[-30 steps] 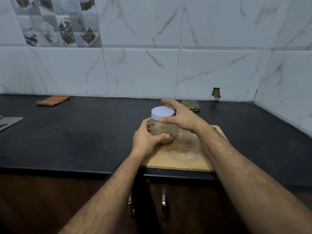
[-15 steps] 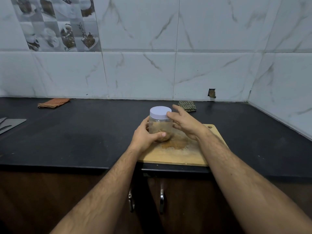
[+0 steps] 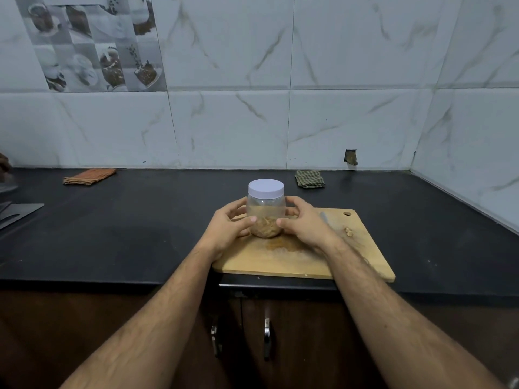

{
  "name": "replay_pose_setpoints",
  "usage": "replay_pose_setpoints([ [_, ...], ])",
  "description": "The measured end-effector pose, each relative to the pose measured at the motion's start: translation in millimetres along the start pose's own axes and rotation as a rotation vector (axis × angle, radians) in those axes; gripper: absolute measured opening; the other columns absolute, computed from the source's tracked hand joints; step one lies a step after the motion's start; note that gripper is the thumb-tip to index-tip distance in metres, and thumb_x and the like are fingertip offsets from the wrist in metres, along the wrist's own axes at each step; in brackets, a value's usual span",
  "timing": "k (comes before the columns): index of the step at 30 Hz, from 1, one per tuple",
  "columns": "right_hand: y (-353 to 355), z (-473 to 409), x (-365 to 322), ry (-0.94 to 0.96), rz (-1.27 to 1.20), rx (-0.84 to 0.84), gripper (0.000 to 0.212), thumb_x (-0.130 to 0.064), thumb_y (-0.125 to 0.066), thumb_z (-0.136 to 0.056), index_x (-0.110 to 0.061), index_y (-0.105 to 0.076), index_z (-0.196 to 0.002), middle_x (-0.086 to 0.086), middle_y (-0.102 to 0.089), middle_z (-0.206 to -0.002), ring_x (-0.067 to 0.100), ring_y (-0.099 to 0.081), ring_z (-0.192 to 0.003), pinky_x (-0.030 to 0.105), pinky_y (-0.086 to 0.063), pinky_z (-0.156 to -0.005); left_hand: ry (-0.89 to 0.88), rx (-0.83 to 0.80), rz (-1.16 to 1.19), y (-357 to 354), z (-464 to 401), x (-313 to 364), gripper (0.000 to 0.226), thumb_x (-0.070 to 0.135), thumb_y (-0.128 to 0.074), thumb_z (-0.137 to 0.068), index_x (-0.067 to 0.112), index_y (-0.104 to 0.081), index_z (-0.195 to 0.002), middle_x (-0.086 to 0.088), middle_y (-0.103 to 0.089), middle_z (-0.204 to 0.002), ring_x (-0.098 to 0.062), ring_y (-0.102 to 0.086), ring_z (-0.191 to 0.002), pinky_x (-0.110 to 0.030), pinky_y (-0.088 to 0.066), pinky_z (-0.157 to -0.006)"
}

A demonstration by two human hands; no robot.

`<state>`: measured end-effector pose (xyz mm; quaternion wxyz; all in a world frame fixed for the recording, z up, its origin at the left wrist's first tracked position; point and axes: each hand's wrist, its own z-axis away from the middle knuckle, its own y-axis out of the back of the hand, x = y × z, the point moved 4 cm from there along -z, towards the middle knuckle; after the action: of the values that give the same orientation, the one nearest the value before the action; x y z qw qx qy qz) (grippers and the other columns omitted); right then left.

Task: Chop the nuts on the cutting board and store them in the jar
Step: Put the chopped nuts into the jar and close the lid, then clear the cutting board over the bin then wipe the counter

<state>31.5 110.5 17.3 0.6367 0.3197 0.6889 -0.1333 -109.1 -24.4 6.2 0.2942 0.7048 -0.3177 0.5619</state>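
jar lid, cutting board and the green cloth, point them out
jar lid (image 3: 266, 187), head view, middle of its top
cutting board (image 3: 323, 262), head view, bare wood near the front
green cloth (image 3: 309, 179), head view, its middle

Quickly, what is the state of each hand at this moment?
Left hand: fingers curled round the jar, holding it.
Right hand: fingers curled round the same jar, holding it.

Black counter (image 3: 140, 234) under cutting board (image 3: 351, 256).
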Motion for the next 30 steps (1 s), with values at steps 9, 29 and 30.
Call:
replay_pose_setpoints([
  [9, 18, -43, -17, 0.015, 0.036, 0.051, 0.058, 0.006, -0.064, -0.090, -0.016, -0.047, -0.140, 0.004, -0.067, -0.112, 0.017, -0.068, -0.100, 0.034, -0.057, -0.087, -0.070, 0.027, -0.063, -5, -46, 18, 0.056, 0.010, -0.073, -0.087, 0.022, -0.055, -0.140, 0.000, -0.065, -0.125, -0.010, -0.060, -0.117, -0.029, -0.058, -0.083],
  [29, 32, -153, 19, -0.132, 0.198, 0.058, 0.057, 0.009, -0.056, -0.085, -0.014, -0.047, -0.137, 0.008, -0.066, -0.120, 0.019, -0.064, -0.105, 0.034, -0.052, -0.086, 0.037, 0.078, -0.190, -16, -163, -25, 0.063, 0.011, -0.073, -0.086, 0.018, -0.049, -0.143, -0.001, -0.060, -0.133, -0.014, -0.057, -0.121, -0.042, -0.053, -0.098],
  [30, 32, -156, 21, -0.140, 0.196, 0.052, 0.058, 0.009, -0.056, -0.085, -0.013, -0.047, -0.138, 0.008, -0.067, -0.119, 0.020, -0.064, -0.104, 0.031, -0.050, -0.081, 0.039, 0.085, -0.194, -16, -165, -27, 0.062, 0.011, -0.073, -0.086, 0.019, -0.050, -0.142, 0.000, -0.061, -0.132, -0.014, -0.056, -0.122, -0.042, -0.053, -0.098],
])
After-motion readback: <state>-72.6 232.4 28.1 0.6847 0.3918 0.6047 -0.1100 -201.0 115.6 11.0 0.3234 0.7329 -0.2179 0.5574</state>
